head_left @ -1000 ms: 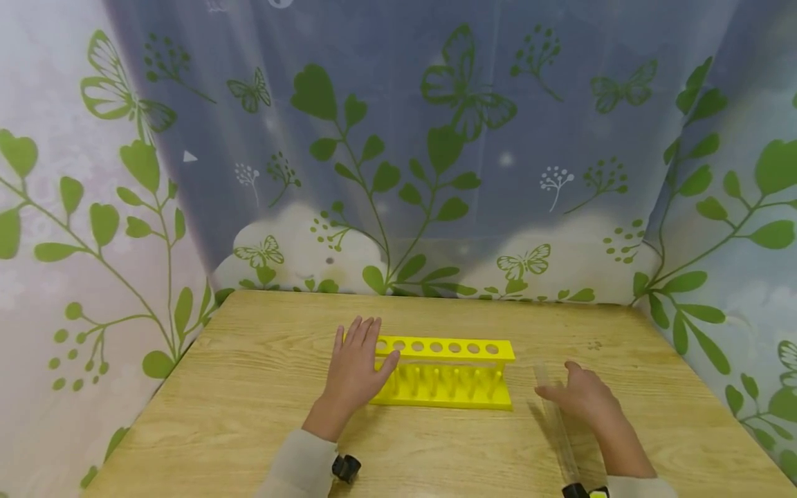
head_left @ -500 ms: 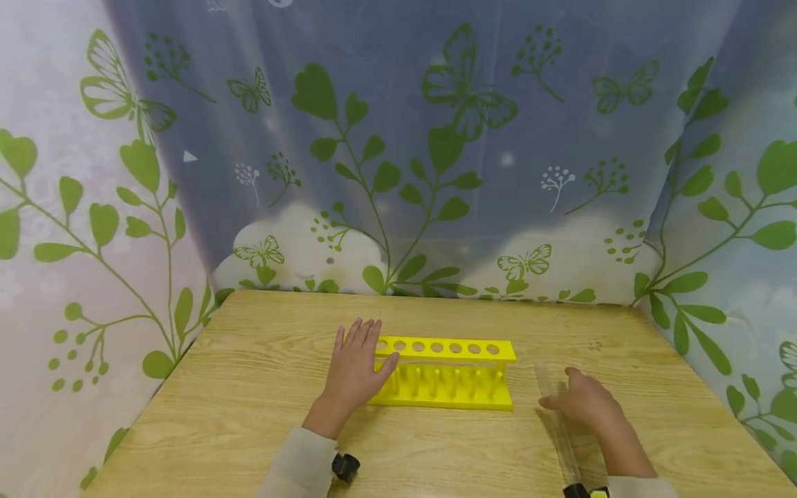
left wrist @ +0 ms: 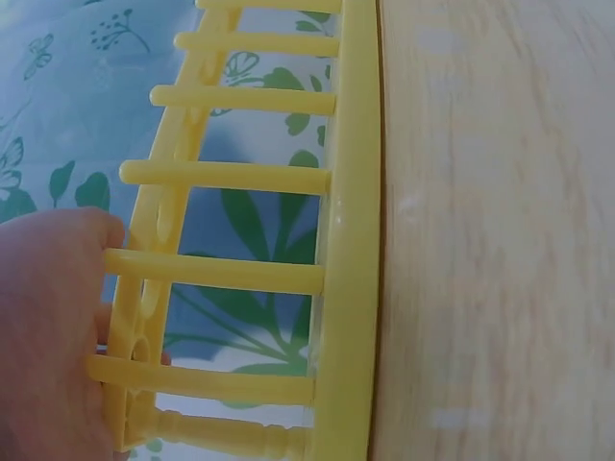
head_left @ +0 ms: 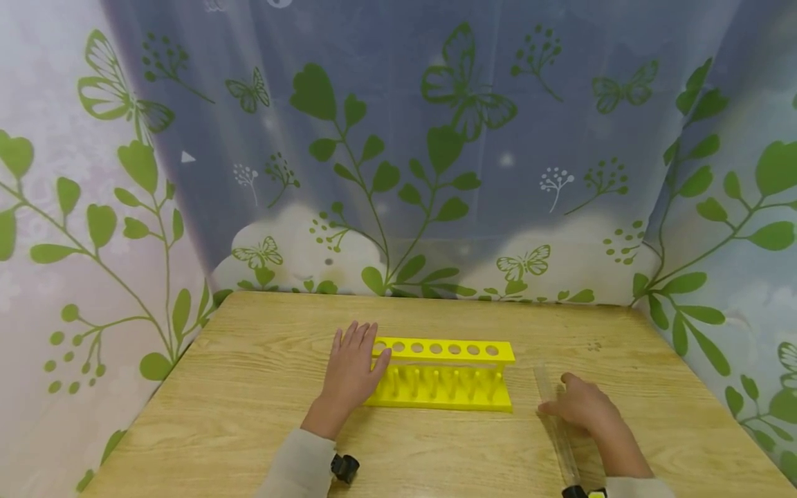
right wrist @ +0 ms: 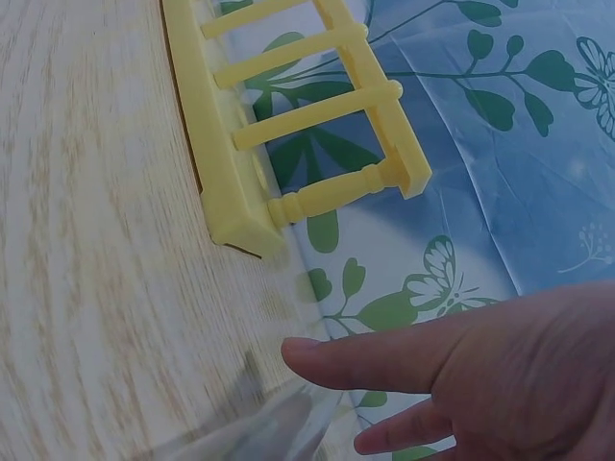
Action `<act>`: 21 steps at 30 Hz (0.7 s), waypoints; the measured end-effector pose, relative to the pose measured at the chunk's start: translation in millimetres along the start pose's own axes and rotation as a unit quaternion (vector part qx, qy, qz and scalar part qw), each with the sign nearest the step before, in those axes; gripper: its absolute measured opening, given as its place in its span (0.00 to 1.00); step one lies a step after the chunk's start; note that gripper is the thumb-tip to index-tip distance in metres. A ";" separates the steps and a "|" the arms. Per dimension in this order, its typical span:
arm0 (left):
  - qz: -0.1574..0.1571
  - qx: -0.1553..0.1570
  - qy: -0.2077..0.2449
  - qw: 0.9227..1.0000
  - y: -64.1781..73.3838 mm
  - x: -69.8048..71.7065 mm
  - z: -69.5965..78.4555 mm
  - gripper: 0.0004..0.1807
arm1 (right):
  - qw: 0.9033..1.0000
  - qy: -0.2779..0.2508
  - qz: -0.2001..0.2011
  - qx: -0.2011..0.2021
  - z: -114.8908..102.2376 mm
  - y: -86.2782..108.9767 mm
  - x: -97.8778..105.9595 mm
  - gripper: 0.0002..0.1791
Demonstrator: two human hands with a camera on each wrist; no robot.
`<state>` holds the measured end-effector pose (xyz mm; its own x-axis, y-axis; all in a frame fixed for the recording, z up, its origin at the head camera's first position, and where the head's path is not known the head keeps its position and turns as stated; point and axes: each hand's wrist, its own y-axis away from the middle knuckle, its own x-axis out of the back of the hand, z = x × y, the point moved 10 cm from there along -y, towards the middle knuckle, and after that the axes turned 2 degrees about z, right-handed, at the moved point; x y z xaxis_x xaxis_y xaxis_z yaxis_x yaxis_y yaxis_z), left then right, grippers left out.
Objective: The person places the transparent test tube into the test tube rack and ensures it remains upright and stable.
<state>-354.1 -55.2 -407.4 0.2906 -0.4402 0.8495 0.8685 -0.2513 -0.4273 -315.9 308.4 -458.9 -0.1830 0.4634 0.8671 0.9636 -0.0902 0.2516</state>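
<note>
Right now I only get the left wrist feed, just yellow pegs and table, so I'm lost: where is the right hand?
Observer: The right hand is low over the wooden table, to the right of the yellow test tube rack and apart from it.
Operator: Is it holding anything?
Observer: Its fingers rest on a clear test tube lying flat on the table. I can't call it a grip.
Operator: Any tubes in the rack?
Observer: None. Every hole that shows in its top plate is empty.
</note>
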 end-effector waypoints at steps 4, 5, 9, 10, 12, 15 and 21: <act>0.003 -0.003 -0.002 1.000 1.2 -0.1 -0.2 0.32 | 1.000 -0.017 0.002 -0.001 0.8 0.5 -2.0 0.53; 0.003 -0.003 -0.002 1.000 1.4 -0.3 -0.2 0.31 | 1.000 -0.024 0.003 -0.002 1.8 0.7 -2.5 0.52; 0.005 -0.002 -0.005 1.000 2.2 -2.2 -0.9 0.31 | 0.999 -0.041 0.004 -0.008 5.4 0.7 -4.6 0.51; 0.005 -0.002 -0.005 1.000 2.5 -2.7 -1.0 0.31 | 0.999 -0.042 0.003 -0.007 5.6 0.8 -5.1 0.50; 0.006 -0.002 -0.005 1.000 2.8 -3.7 -1.5 0.31 | 0.999 -0.044 0.002 -0.005 5.6 1.1 -6.3 0.50; 0.006 -0.003 -0.007 1.000 2.5 -4.9 -1.8 0.31 | 0.999 -0.050 0.001 -0.003 4.8 1.7 -7.2 0.49; 0.014 -0.009 -0.006 1.000 0.9 -4.2 -2.6 0.31 | 0.999 -0.049 0.009 0.004 0.2 1.0 -4.3 0.47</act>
<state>-355.6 -55.8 -412.2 0.3206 -0.4368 0.8405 0.8527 -0.2533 -0.4569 -314.0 306.5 -462.5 -0.1462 0.5454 0.8253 0.9681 -0.0925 0.2326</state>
